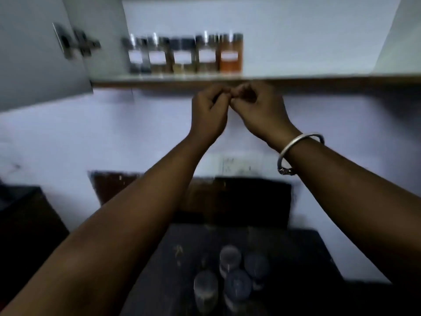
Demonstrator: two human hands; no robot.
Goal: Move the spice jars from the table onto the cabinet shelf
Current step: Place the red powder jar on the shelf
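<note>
**A:** only the head view to go on, and it's blurry. Both hands are up just under the front edge of the shelf [296,80]. Left hand [208,112] and right hand [259,110] are loosely curled, fingertips touching each other, and as far as I can see neither holds a jar. Bangle [298,151] on the right wrist.

**B:** so where are the jars?

**A:** split. A row of jars [185,54] stands on the left part of the shelf, side by side, the orange one [230,55] at its right end. Four more [230,277] sit bunched together on the dark table [296,258] down near the person, well below the hands.

**B:** what could go wrong, you think?

**A:** my guess: the table ones are packed so tight that reaching for one could knock its neighbour over. Both forearms hang right above them too, so dropping the arms carelessly could clip a lid. Up top, the free space is right of the orange jar; setting one down too close could shove the row. And the open door [34,65] on the left, with its hinge [77,43], is a likely elbow bump. The dim light doesn't help either.
</note>
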